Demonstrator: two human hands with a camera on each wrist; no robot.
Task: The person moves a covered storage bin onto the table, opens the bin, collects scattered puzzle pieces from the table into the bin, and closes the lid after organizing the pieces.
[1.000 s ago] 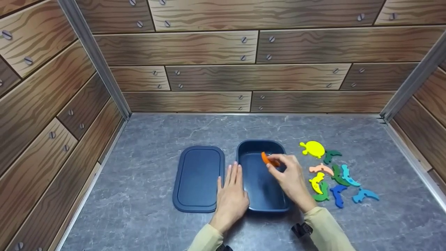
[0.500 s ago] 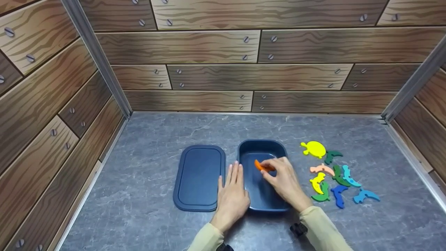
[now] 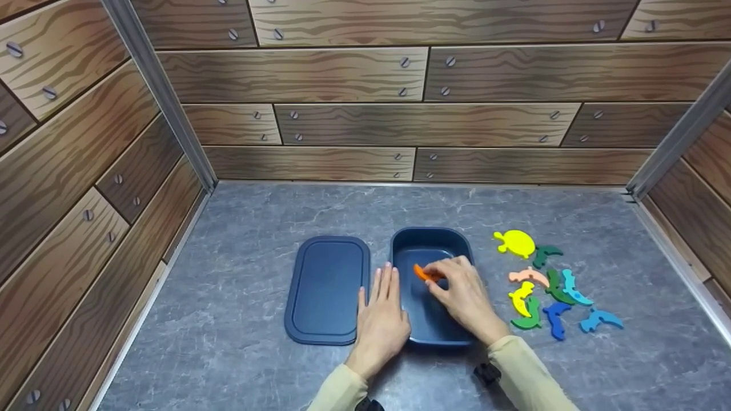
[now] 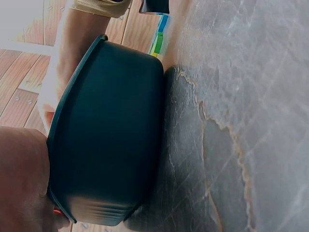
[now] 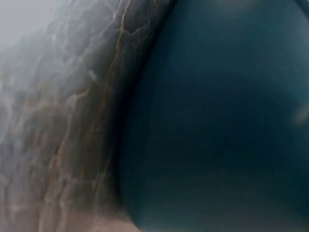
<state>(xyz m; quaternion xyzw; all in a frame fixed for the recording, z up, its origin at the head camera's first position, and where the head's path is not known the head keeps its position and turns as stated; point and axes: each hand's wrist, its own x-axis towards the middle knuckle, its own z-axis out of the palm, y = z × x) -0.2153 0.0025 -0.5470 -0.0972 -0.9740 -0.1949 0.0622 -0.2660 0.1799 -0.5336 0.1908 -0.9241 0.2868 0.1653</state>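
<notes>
My right hand (image 3: 464,294) reaches over the near right wall of a dark blue rectangular container (image 3: 431,328) and pinches a small orange curved piece (image 3: 421,273) inside it. Part of that piece is hidden by the fingers. Along the container's left rim lies my left hand (image 3: 384,322), its fingers straight and pointing away from me. In the left wrist view the container's outer wall (image 4: 106,130) fills the middle, with the left hand (image 4: 24,169) at its rim. The right wrist view shows mostly the container's side (image 5: 217,145), and no fingers.
A matching dark blue lid (image 3: 328,291) lies flat left of the container. To the right are several flat animal-shaped pieces, among them a yellow turtle (image 3: 517,244), a pink piece (image 3: 528,276) and a blue one (image 3: 556,319). Wood-patterned walls (image 3: 354,125) enclose the grey marbled table (image 3: 240,274).
My right hand has moved left and lower into the container with the orange piece, which now lies flatter. The left hand stays at the rim.
</notes>
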